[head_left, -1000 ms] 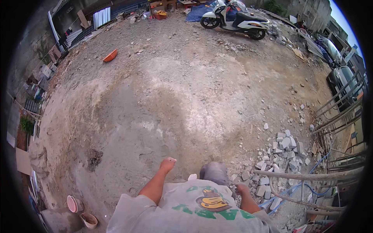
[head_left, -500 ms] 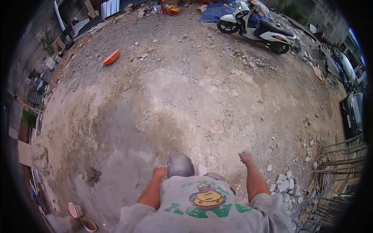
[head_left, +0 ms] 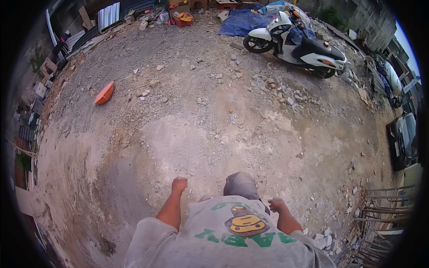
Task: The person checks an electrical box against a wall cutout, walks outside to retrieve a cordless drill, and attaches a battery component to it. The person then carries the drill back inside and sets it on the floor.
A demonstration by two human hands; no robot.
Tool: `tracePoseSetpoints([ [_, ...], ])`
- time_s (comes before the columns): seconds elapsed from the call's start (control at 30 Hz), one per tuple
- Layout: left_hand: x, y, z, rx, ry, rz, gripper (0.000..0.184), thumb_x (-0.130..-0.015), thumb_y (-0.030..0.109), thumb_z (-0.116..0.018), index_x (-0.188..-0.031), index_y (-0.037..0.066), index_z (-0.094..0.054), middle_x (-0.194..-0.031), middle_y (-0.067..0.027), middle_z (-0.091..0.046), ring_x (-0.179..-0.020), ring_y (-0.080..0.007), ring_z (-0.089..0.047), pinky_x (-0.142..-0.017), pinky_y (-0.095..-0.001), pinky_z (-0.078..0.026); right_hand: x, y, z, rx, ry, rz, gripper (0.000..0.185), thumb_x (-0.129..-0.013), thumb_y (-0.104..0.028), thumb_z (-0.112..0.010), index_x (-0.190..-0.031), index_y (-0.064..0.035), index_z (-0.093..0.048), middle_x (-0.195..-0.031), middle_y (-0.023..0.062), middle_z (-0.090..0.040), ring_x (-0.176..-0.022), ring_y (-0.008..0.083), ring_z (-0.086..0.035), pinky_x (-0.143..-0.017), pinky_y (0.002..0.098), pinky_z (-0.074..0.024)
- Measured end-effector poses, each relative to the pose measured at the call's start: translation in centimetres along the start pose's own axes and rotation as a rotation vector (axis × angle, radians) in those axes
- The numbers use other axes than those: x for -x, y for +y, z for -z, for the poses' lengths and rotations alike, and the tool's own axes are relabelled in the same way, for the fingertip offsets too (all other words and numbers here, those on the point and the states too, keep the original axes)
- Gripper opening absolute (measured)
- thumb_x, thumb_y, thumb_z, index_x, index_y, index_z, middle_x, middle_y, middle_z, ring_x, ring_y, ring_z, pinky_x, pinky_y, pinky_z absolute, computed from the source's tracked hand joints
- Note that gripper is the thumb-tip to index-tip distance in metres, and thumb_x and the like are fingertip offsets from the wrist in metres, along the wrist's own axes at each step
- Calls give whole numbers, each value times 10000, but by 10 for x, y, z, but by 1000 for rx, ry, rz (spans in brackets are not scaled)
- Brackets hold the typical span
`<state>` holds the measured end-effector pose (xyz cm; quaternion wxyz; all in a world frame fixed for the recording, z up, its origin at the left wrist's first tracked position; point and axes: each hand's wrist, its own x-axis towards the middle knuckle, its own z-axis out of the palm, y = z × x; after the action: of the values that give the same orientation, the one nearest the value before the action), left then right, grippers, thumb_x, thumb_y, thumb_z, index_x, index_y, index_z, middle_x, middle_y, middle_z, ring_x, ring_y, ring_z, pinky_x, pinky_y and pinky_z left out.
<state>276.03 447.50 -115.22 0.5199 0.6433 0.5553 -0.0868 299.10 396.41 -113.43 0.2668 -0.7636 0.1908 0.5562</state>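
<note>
My left hand (head_left: 179, 184) is held out in front of my body with its fingers curled into a fist, and nothing shows in it. Lower and to the right, beside my raised knee (head_left: 242, 184), is my right hand (head_left: 277, 205); its fingers are curled in too, with no object visible. Neither hand touches anything. Beneath them lies bare, gravelly ground (head_left: 223, 152). My grey shirt (head_left: 201, 223) with a cartoon print fills the bottom middle of the view.
An orange basin (head_left: 104, 93) lies tilted on the gravel at left. A white scooter (head_left: 295, 47) stands at the back right by a blue tarp (head_left: 239, 22). Broken blocks (head_left: 322, 240) and rusty bars (head_left: 384, 210) are at lower right. A dark car (head_left: 403, 140) is at the right edge.
I have stepped forward: the basin, scooter and rubble sit nearer in view. My left hand has swung forward, my right hand back toward my body. The other knee is now raised.
</note>
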Motion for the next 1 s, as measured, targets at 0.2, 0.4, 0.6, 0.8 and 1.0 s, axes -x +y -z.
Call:
tracePoseSetpoints([
  [0.2, -123, 219, -13, 348, 134, -121, 236, -764, 230, -621, -860, 17, -652, -769, -116, -666, -636, -193, -642, -587, -334, -499, -1, -104, 91, 90, 0, 49, 218, -849, -202, -597, -912, 6, -575, -653, 153, -588, -477, 266, -541, -417, 366, -418],
  [0.4, -209, 281, -72, 222, 65, 174, 213, -721, 214, -661, -876, 67, -671, -786, -82, -679, -670, -198, -653, -634, -331, -525, -226, -452, 205, 223, 311, 456, 218, -817, -245, -573, -775, -33, -604, -649, 94, -592, -527, 189, -579, -470, 340, -452],
  [0.6, -322, 380, -65, -420, -22, -131, 178, -728, 198, -641, -837, 62, -682, -749, -93, -682, -658, -213, -657, -606, -334, -525, -108, -886, 226, 265, 566, 1189, 301, -827, -287, -586, -922, -7, -644, -775, 112, -623, -729, 196, -608, -693, 339, -471],
  [0.8, -596, 523, -60, -317, -132, 126, 232, -761, 225, -584, -891, 62, -685, -834, -103, -691, -746, -244, -671, -691, -359, -532, -163, -1039, 246, 240, 386, 1098, 346, -816, -315, -574, -1010, -41, -654, -958, 162, -663, -888, 270, -637, -800, 370, -478],
  [1.0, -735, 832, -25, 2, 27, -169, 383, -761, 341, -606, -983, 37, -676, -957, -231, -663, -961, -353, -635, -829, -411, -491, -276, -971, 333, 66, 276, -31, 228, -852, -254, -546, -799, -32, -548, -636, 121, -561, -497, 253, -570, -420, 400, -442],
])
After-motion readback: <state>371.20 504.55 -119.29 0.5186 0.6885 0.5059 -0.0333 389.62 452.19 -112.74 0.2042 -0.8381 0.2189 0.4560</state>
